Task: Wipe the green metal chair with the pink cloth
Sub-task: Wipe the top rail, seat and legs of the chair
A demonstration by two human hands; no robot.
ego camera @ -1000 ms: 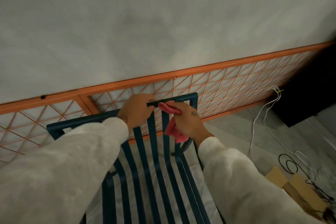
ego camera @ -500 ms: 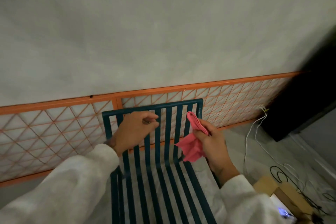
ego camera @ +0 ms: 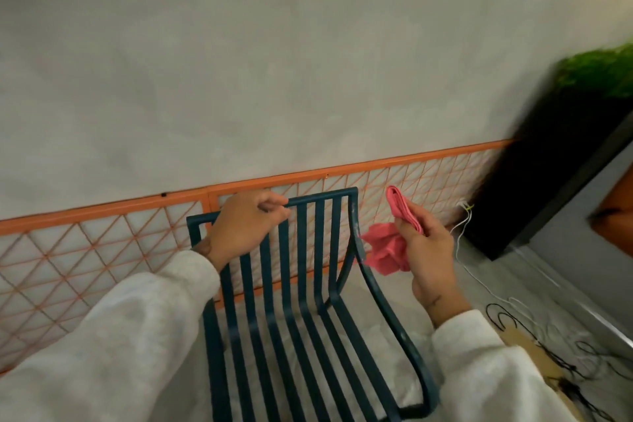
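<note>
- Since 0.5 s ago, the right hand (ego camera: 423, 250) is carrying the pink cloth (ego camera: 388, 247) off the slats, out past the right edge of the chair back.
- Head view: the left hand (ego camera: 245, 228) is gripping the top rail of the green metal chair (ego camera: 308, 284), fingers (ego camera: 274, 207) curled around the bar, probably steadying it.
- Right-hand fingers are clamped on the cloth, one folded end poking up and the rest bunched below, seemingly being regathered for a fresh wiping face.
- Behind the chair, an orange lattice panel (ego camera: 102, 250) is lining the wall.
- No writing or brand is readable anywhere.
</note>
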